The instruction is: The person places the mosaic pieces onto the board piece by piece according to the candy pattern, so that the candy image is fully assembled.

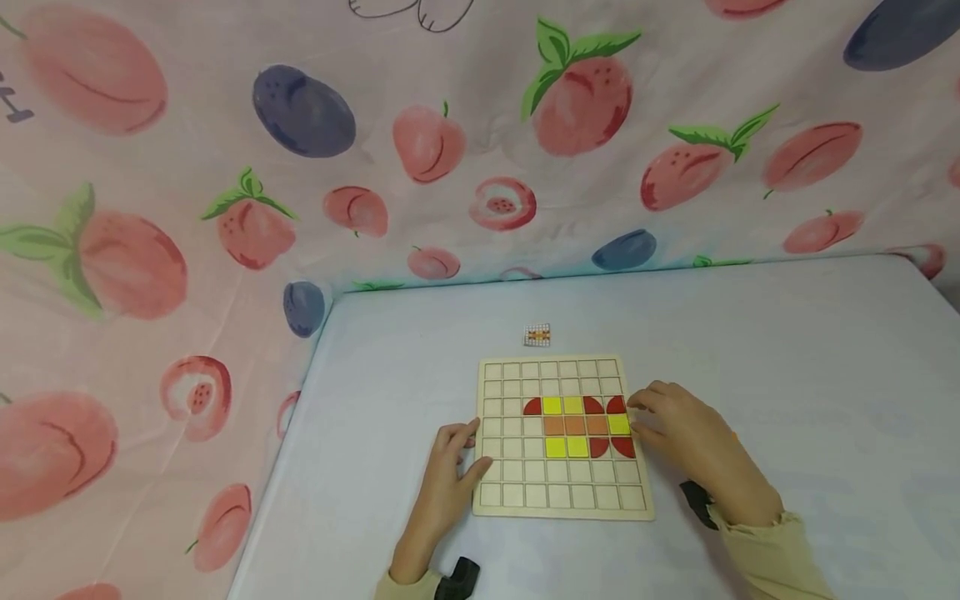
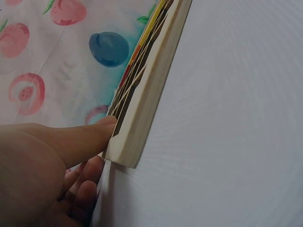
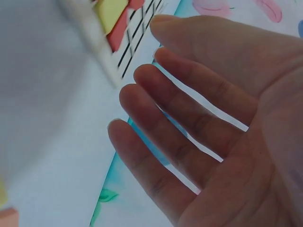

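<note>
A square wooden grid board (image 1: 517,487) lies on the white table. Within its cells are yellow square tiles (image 1: 552,405), a row of orange squares (image 1: 574,425) and red quarter-round tiles (image 1: 599,447), reaching the right column. My left hand (image 1: 446,475) pinches the board's left edge, thumb on top; the left wrist view shows its other fingers curled below the thumb (image 2: 90,137). Beside the right edge is my right hand (image 1: 686,429), fingers extended and spread in the right wrist view (image 3: 189,118), nothing held. Whether its fingertips touch the board I cannot tell.
Behind the board lies a small card (image 1: 537,335) printed with a tiny grid picture. Yellow and orange pieces (image 3: 8,218) show at the right wrist view's lower left edge. Fruit-printed cloth (image 1: 495,108) hangs along the table's back and left sides.
</note>
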Demonstrator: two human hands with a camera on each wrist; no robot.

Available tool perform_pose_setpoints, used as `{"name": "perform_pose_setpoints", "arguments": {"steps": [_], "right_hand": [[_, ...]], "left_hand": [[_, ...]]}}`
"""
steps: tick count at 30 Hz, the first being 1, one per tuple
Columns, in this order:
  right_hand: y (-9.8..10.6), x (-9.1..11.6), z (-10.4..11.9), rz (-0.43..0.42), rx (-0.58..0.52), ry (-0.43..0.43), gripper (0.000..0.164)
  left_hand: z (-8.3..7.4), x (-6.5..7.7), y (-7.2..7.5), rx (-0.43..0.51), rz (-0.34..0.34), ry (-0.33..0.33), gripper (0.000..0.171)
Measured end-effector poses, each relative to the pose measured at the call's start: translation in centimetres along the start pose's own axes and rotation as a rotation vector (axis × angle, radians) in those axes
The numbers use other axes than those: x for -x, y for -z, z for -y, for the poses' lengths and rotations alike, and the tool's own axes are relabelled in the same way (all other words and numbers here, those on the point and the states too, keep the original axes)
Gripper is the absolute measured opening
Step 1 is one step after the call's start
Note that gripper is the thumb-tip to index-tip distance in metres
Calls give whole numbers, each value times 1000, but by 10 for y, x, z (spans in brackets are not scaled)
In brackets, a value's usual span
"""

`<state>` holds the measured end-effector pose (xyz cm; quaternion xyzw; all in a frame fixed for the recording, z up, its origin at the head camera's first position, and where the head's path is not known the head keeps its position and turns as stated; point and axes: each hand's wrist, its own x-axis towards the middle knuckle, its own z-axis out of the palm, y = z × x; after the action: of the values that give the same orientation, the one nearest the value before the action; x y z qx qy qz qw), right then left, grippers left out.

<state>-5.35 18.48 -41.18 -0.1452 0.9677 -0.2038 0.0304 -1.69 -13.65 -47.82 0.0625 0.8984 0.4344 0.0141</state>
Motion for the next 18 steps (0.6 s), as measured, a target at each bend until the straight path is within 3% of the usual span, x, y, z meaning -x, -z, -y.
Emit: {"name": "perform_pose_setpoints", "arguments": {"steps": [14, 18], "right_hand": [[7, 25, -29, 22, 49, 12, 25], [11, 30, -38, 61, 56, -19, 26]], "left_hand": [[2, 0, 1, 16, 6, -2, 57], [3, 0, 1, 18, 9, -4, 57]]}}
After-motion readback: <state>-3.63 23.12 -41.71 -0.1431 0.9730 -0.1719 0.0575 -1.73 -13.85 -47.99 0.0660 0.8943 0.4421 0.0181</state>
